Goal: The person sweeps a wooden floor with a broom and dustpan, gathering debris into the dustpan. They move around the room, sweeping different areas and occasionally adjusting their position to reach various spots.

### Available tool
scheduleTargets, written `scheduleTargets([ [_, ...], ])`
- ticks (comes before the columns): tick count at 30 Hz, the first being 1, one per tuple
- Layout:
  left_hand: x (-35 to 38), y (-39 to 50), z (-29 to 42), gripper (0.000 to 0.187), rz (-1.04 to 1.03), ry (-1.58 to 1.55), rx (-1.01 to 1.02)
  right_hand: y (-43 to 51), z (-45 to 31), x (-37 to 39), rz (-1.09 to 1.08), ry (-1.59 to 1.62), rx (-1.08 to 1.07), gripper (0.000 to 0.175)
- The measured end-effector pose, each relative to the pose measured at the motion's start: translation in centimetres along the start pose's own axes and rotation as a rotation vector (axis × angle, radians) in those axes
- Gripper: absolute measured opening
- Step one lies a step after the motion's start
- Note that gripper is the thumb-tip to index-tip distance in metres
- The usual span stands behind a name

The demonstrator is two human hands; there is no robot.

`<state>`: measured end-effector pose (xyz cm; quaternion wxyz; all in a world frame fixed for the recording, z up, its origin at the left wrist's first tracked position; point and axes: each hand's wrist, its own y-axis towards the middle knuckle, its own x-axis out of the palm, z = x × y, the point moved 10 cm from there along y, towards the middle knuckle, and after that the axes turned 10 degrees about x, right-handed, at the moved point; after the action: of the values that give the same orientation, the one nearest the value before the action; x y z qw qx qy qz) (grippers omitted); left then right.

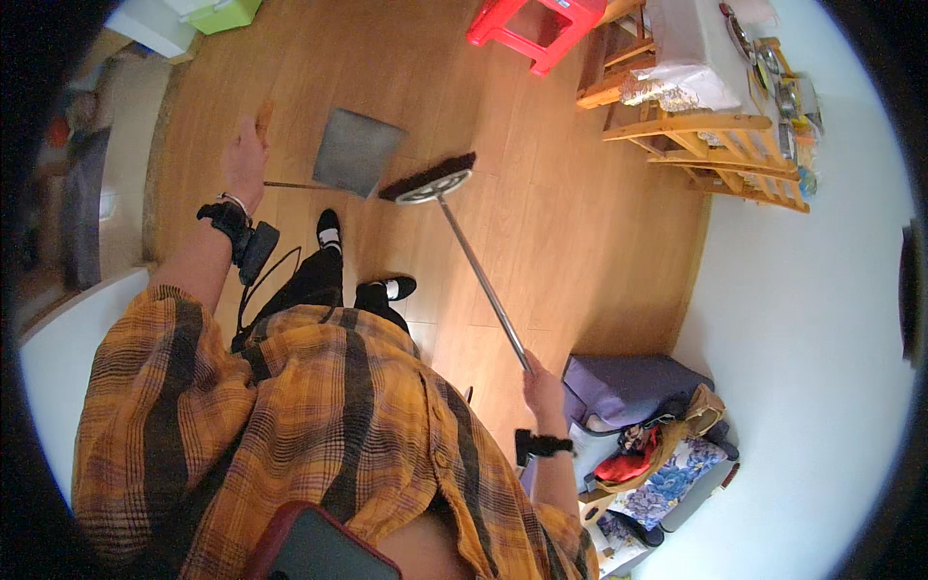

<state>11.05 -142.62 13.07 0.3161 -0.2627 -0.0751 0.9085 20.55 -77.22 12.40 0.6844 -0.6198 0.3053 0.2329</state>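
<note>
My left hand (245, 158) is closed around a handle whose wood-coloured end (265, 116) sticks out above the fingers. A thin rod (293, 185) runs from near this hand to a grey dustpan (357, 151) at the wooden floor. In my right hand (542, 388) is the metal pole (484, 284) of a push broom. The broom's wide head (433, 186), with dark bristles and a pale frame, lies at the floor just right of the dustpan's edge. My feet (330, 230) in dark shoes stand below the dustpan.
A red plastic stool (540, 36) is at the top. Beside it stand a cloth-covered table (699, 51) and a wooden chair (725, 148). At lower right, a purple sofa (616, 384) holds a bag and cloth items. A green bin (225, 16) sits at upper left.
</note>
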Motion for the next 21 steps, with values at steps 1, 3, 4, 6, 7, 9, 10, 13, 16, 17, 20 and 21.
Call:
scheduleTargets([
  [1, 0.2, -0.6, 0.4, 0.045, -0.007, -0.018, -0.002, 0.5, -1.0, 1.4, -0.001, 0.052, -0.042, 0.044],
  [3, 0.6, -1.5, 1.7, 0.045, -0.01, -0.012, 0.076, 0.7, -0.4, 4.5, -0.073, 0.052, 0.028, 0.045],
  [4, 1.1, -1.9, 2.6, 0.045, -0.002, 0.009, 0.154, 0.4, 0.7, 5.4, -0.108, 0.02, 0.062, 0.045],
  [6, 2.1, -2.6, 3.9, 0.046, -0.016, 0.051, 0.248, -0.6, 3.0, 6.9, -0.167, -0.047, 0.132, 0.045],
  [7, 2.7, -3.0, 4.2, 0.046, -0.038, 0.07, 0.261, -1.3, 4.7, 7.0, -0.188, -0.084, 0.16, 0.046],
  [9, 3.8, -3.8, 4.1, 0.048, -0.098, 0.092, 0.217, -3.0, 8.7, 6.3, -0.229, -0.164, 0.226, 0.046],
  [10, 4.4, -4.2, 3.7, 0.05, -0.136, 0.095, 0.16, -3.6, 10.4, 5.6, -0.239, -0.2, 0.254, 0.047],
  [13, 5.8, -4.8, 4.0, 0.053, -0.208, 0.178, 0.103, -5.8, 14.7, 2.1, -0.204, -0.306, 0.339, 0.045],
  [16, 5.6, -5.9, 4.6, 0.055, -0.212, 0.258, 0.131, -8.7, 15.4, -1.9, -0.051, -0.336, 0.28, 0.04],
  [17, 5.4, -6.2, 4.5, 0.055, -0.202, 0.288, 0.13, -9.7, 15.2, -2.9, -0.009, -0.333, 0.248, 0.039],
  [20, 4.3, -8.1, 5.3, 0.057, -0.142, 0.148, 0.247, -13.4, 15.0, -4.8, 0.075, -0.302, 0.195, 0.039],
  [21, 4.1, -8.4, 4.9, 0.057, -0.147, 0.187, 0.225, -14.2, 15.0, -5.0, 0.095, -0.288, 0.187, 0.039],
])
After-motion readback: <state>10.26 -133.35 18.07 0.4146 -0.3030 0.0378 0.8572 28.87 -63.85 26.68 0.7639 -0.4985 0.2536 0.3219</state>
